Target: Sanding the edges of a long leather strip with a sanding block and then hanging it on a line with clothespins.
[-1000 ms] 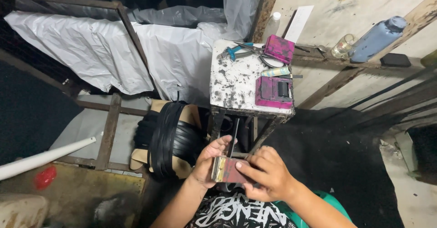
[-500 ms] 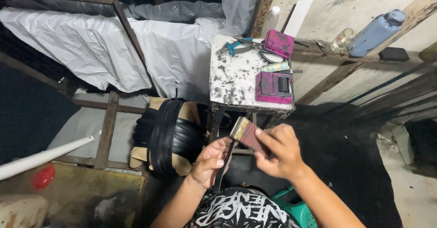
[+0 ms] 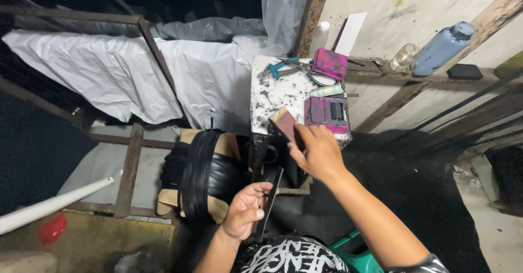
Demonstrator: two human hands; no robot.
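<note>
My right hand reaches out over the front edge of a small stained white table and grips a small rectangular block with a maroon face and a tan edge. My left hand is lower, near my lap, and holds a long black strip that stands roughly upright. A bundle of black strips lies on brown cardboard just left of that hand.
On the table lie blue-handled pliers, scissors, a small tube and two magenta-stained boxes. A ledge at right carries a blue bottle and a glass jar. White plastic sheeting hangs over a rusty frame at left.
My right hand has lifted the block away from my left hand and carried it forward to the table edge. My left hand stays low with the black strip.
</note>
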